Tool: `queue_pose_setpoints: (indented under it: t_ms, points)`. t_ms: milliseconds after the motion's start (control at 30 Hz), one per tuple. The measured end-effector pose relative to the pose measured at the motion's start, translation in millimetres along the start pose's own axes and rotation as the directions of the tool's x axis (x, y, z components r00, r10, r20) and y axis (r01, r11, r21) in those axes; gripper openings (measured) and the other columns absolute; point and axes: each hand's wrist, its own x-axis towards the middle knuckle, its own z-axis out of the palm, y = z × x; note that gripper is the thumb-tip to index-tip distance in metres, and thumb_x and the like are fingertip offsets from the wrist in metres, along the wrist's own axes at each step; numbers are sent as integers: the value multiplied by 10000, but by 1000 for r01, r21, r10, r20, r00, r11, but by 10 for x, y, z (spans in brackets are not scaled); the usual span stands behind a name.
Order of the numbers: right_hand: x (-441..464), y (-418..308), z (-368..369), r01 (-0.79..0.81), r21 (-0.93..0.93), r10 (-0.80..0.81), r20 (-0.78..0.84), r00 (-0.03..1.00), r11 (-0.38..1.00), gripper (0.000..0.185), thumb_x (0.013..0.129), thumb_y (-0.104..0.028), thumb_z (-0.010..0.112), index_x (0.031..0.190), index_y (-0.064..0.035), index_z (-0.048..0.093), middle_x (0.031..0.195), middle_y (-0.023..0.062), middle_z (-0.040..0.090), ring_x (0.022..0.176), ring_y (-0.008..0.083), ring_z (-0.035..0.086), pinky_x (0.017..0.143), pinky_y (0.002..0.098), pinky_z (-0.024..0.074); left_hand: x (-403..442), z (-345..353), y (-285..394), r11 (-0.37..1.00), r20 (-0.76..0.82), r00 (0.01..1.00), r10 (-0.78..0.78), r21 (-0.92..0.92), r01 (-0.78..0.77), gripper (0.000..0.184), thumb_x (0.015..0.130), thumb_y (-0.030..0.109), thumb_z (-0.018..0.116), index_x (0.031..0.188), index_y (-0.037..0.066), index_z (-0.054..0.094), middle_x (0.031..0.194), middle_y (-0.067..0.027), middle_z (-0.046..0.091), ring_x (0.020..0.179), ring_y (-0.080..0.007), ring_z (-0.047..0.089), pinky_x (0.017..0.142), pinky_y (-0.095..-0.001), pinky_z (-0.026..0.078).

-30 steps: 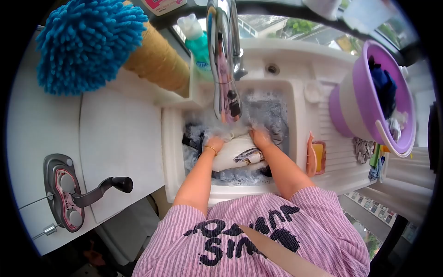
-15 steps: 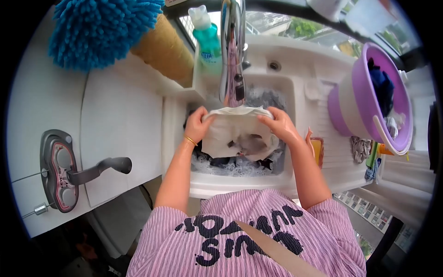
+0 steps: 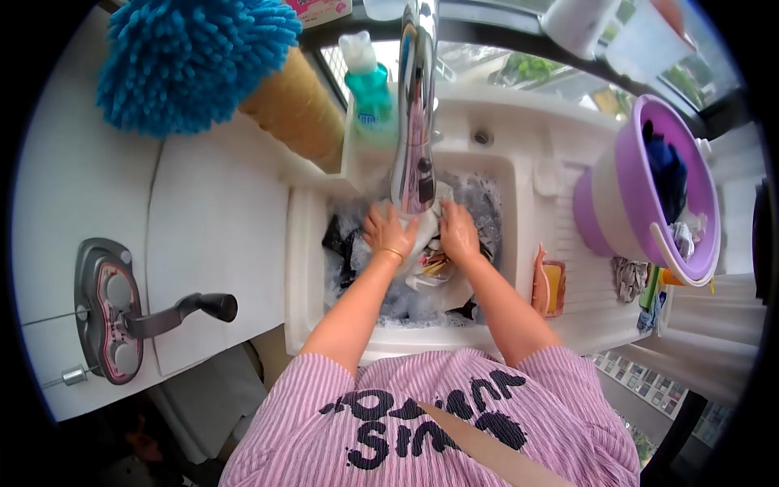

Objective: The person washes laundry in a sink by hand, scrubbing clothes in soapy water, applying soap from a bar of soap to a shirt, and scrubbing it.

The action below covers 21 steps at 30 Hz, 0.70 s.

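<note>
In the soapy water of the white sink (image 3: 299, 268) lies a bunched white cloth (image 3: 430, 276) with a printed patch, under the chrome faucet (image 3: 415, 138). My left hand (image 3: 390, 231), with a gold bracelet at the wrist, rests on the cloth's left side, fingers spread. On its right side is my right hand (image 3: 458, 231), its fingers stretched out and partly apart against the cloth. Dark cloth (image 3: 341, 242) floats at the sink's left, and grey cloth shows around the white one.
A purple and white bucket (image 3: 604, 191) holding clothes stands on the ribbed drainboard at right, near a soap dish (image 3: 554, 288). A green bottle (image 3: 372, 97) is behind the sink. At left are a blue fluffy duster (image 3: 195, 65) and a grey device (image 3: 114, 312).
The white cloth, held up spread between both hands half a second ago, is now down in the water and bunched. Both hands have moved inward and let go of its upper edge.
</note>
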Motion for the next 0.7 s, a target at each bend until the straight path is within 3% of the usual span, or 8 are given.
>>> queue_pose_setpoints:
  t_ms: [100, 167, 233, 367, 533, 600, 667, 700]
  points:
    - [-138, 19, 179, -5, -66, 6, 20, 1000, 998, 309, 916, -106, 590, 1224, -90, 570, 1102, 230, 620, 1019, 457, 596, 878, 535, 485, -5, 290, -93, 965, -57, 988, 147, 230, -130, 745, 922, 470, 604, 1563, 205, 333, 1354, -334, 482, 1441, -470, 232, 1127, -504, 342]
    - [-168, 68, 247, -36, -59, 38, 42, 998, 998, 293, 926, -116, 586, 1217, -84, 567, 1116, 236, 616, 1034, 463, 589, 886, 538, 482, 42, 257, -245, 967, 224, 941, 254, -29, -254, 662, 949, 420, 585, 1471, 42, 432, 1529, -317, 351, 1428, -548, 197, 1150, -528, 292]
    - [-193, 153, 282, -286, -114, 307, 294, 905, 951, 371, 935, -168, 590, 1292, -75, 551, 1224, 248, 614, 1107, 447, 593, 924, 500, 491, 148, 442, -461, 948, 362, 876, 317, -115, -296, 642, 939, 394, 592, 1458, 44, 450, 1483, -301, 399, 1394, -529, 264, 1129, -515, 324]
    - [-176, 513, 558, -374, -149, 401, 420, 814, 915, 347, 927, -188, 600, 1249, -61, 578, 1134, 223, 640, 1006, 388, 612, 865, 474, 505, 480, 858, -989, 948, 461, 829, 317, -120, -296, 603, 920, 341, 604, 1433, 47, 484, 1392, -269, 496, 1327, -490, 397, 1086, -488, 389]
    - [-1, 568, 577, -541, -88, 480, 594, 646, 836, 323, 914, -222, 616, 1179, -38, 622, 984, 182, 685, 838, 291, 644, 767, 429, 527, 455, 289, -766, 966, 430, 903, -16, -226, 125, 544, 861, 237, 651, 1353, 27, 550, 1296, -230, 601, 1223, -413, 564, 1003, -451, 483]
    - [157, 221, 249, -684, 90, 490, 631, 601, 724, 319, 908, -236, 622, 1151, -29, 640, 924, 165, 703, 771, 252, 656, 727, 411, 536, 419, 270, -677, 729, 289, 933, -215, -588, 350, 495, 837, 152, 692, 1296, 9, 574, 1287, -205, 611, 1166, -359, 607, 956, -445, 515]
    - [188, -309, -91, -745, 381, 413, 651, 636, 547, 319, 903, -250, 629, 1123, -20, 658, 863, 148, 721, 704, 213, 669, 688, 393, 545, 324, 50, -388, -64, 497, 810, -310, -861, 504, 504, 885, 105, 713, 1345, 20, 526, 1282, -137, 610, 1147, -289, 609, 966, -448, 509]
    - [170, -613, -227, -701, 486, 355, 624, 696, 522, 321, 900, -256, 632, 1108, -15, 666, 833, 140, 730, 670, 194, 675, 668, 384, 549, 253, -50, -236, -341, 588, 795, -148, -785, 518, 559, 957, 275, 672, 1404, 5, 471, 1322, -127, 593, 1177, -287, 592, 1006, -424, 481]
